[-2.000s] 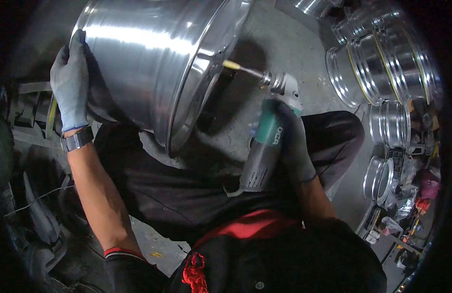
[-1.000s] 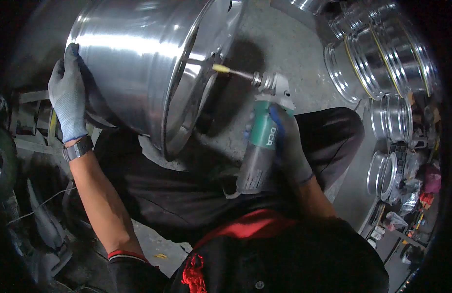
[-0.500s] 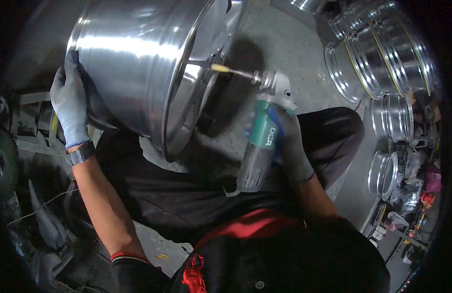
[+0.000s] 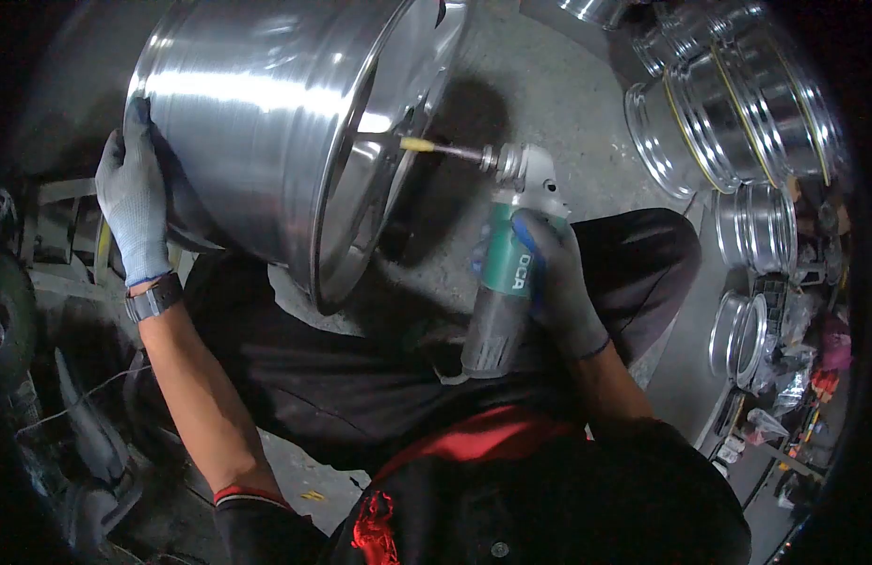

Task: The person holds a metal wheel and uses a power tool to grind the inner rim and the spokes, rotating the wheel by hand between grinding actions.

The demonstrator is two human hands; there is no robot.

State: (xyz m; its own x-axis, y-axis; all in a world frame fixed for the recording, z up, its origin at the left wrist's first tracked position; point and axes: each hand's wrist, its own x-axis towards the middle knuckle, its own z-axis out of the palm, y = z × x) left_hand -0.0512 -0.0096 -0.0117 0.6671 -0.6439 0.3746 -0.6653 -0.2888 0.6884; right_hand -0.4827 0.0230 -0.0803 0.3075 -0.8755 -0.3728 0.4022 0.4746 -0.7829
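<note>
A large shiny metal wheel rim (image 4: 238, 132) lies on its side across the upper left, its spoked face turned to the right. My left hand (image 4: 135, 193), in a grey-white glove, rests against the rim's left edge with the thumb and fingers apart. In my gloved right hand (image 4: 554, 273) is a green and grey power tool (image 4: 505, 250), with the fingers wrapped round its body. A thin shaft with a yellow tip (image 4: 417, 144) points left from the tool's head to the spokes of the rim. Whether the tip touches the metal is hard to tell.
More shiny rims (image 4: 728, 113) are stacked at the upper right, with smaller ones (image 4: 737, 336) below them. Plastic bags and small items (image 4: 794, 377) lie at the far right. A metal frame (image 4: 69, 240) and a dark round disc (image 4: 5, 320) are at the left.
The power tool and my right hand have shifted slightly down and right, and the yellow tip sits a little lower and farther left. My left hand has hardly moved.
</note>
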